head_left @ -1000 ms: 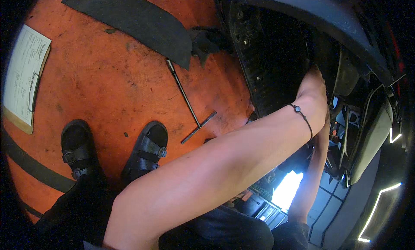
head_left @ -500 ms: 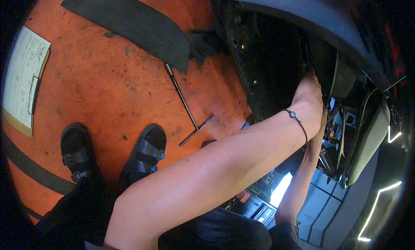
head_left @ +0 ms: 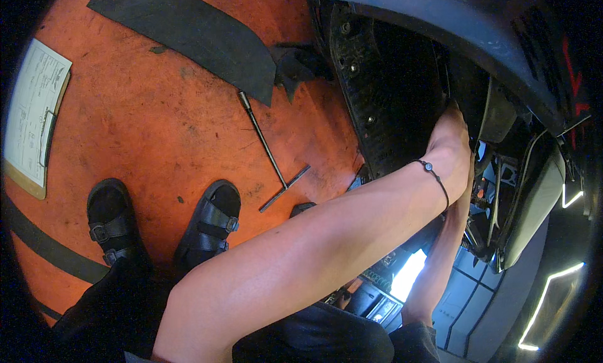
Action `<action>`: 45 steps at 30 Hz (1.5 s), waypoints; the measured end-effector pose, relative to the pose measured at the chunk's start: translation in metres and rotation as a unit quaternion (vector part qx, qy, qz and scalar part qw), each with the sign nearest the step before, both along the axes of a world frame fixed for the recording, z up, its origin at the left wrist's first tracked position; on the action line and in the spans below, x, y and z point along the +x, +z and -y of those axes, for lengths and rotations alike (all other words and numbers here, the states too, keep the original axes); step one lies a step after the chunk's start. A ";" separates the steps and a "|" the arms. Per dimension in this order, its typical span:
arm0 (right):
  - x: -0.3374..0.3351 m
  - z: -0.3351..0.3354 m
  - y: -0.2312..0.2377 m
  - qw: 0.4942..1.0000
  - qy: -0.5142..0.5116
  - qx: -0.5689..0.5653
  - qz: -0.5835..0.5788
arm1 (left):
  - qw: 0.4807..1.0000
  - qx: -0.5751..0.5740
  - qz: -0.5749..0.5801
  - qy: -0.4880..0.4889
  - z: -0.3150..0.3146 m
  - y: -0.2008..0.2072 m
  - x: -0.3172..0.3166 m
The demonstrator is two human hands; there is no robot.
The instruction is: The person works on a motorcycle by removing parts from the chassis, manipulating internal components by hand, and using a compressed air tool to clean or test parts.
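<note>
In the head view, the left hand (head_left: 451,140) is at about 2 o'clock from the middle of the picture. Its forearm crosses the frame from the lower edge, and a thin black cord bracelet (head_left: 434,178) sits on the wrist. The fingers go up into the gap between the black ribbed panel (head_left: 389,93) and the dark blue body panel (head_left: 452,30) of a vehicle. The fingertips are hidden in the shadow there, so I cannot tell if this hand is clenched, released or grasping something.

The right hand is not clearly seen. Only the right forearm (head_left: 440,262) shows, at about 4 o'clock; it rises behind the left wrist and its hand end is covered by it, so its grip also cannot be told.

At 3 o'clock from the left hand there is a grey curved part (head_left: 534,200) with cables and small mechanical pieces beside it.

On the orange floor (head_left: 157,124), a metal T-handle wrench (head_left: 270,156) lies loose near the centre, at about 9 o'clock from the left hand and well apart from it. At 11 o'clock a black rubber mat (head_left: 188,30) lies flat, with a dark cloth (head_left: 295,65) just beside its right end. At 9 o'clock, near the rim, a clipboard with paper (head_left: 34,118) lies on the floor.

At 8 o'clock, two feet in black sandals (head_left: 207,222) stand on the floor
</note>
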State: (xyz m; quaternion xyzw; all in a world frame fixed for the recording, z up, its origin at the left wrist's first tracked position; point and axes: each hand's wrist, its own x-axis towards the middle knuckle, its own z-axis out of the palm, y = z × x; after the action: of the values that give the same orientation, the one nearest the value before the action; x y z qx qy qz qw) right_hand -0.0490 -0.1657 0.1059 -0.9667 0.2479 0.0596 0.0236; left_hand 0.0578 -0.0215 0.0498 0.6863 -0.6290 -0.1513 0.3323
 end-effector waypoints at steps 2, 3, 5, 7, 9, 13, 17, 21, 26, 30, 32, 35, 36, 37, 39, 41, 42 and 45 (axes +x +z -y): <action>0.001 -0.002 -0.001 0.998 -0.035 0.050 0.028 | 1.000 0.001 -0.019 0.011 -0.003 0.001 0.002; 0.000 -0.002 -0.001 0.991 -0.070 0.100 0.056 | 0.999 0.001 -0.038 0.021 -0.005 0.002 0.002; 0.001 0.005 0.000 0.985 -0.094 0.134 0.057 | 0.998 0.004 -0.055 0.039 0.000 0.003 -0.003; 0.001 0.008 -0.001 0.977 -0.116 0.170 0.057 | 0.996 0.008 -0.072 0.059 0.005 0.002 -0.006; 0.001 0.004 -0.002 0.972 -0.136 0.172 0.083 | 1.000 -0.003 -0.013 -0.010 0.000 0.001 0.000; -0.004 0.013 0.000 0.988 -0.088 0.104 0.078 | 0.999 -0.004 -0.035 0.041 -0.001 0.004 -0.007; -0.017 0.026 -0.004 0.994 0.045 -0.090 0.035 | 0.998 -0.007 -0.004 0.066 -0.001 0.006 -0.012; -0.018 0.037 -0.006 0.997 -0.022 0.034 0.059 | 1.000 -0.019 0.009 -0.003 0.005 0.004 -0.001; 0.005 0.015 -0.018 0.985 -0.051 0.137 0.095 | 0.979 0.041 -0.009 0.199 0.071 0.011 -0.042; -0.006 0.019 -0.020 0.988 -0.062 0.109 0.089 | 0.991 -0.009 -0.038 0.125 0.054 0.003 -0.032; -0.012 0.007 -0.003 0.991 -0.066 0.079 0.091 | 0.993 -0.032 -0.048 0.107 0.050 0.011 -0.035; -0.012 -0.011 -0.013 0.993 -0.047 0.084 0.072 | 0.991 -0.018 -0.061 0.115 0.040 -0.001 -0.027; -0.016 -0.018 -0.010 0.994 -0.046 0.074 0.065 | 0.991 -0.022 -0.066 0.111 0.039 -0.002 -0.025; -0.020 -0.024 -0.007 0.995 -0.046 0.068 0.060 | 0.991 -0.026 -0.069 0.108 0.038 -0.002 -0.024; -0.028 -0.031 -0.001 0.996 -0.048 0.060 0.055 | 0.991 -0.029 -0.075 0.104 0.039 -0.003 -0.025; -0.032 -0.034 0.002 0.996 -0.051 0.057 0.055 | 0.991 -0.033 -0.079 0.101 0.039 -0.004 -0.025; -0.032 -0.032 0.002 0.995 -0.051 0.060 0.054 | 0.991 -0.033 -0.082 0.100 0.039 -0.005 -0.024; -0.030 -0.032 0.010 0.996 -0.055 0.049 0.056 | 0.990 -0.047 -0.091 0.094 0.038 -0.001 -0.022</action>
State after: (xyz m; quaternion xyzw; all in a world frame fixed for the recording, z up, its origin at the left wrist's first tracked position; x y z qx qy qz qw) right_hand -0.0794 -0.1341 0.1164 -0.9511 0.2957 0.0156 0.0881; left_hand 0.0361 -0.0600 0.0491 0.7095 -0.5351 -0.1512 0.4329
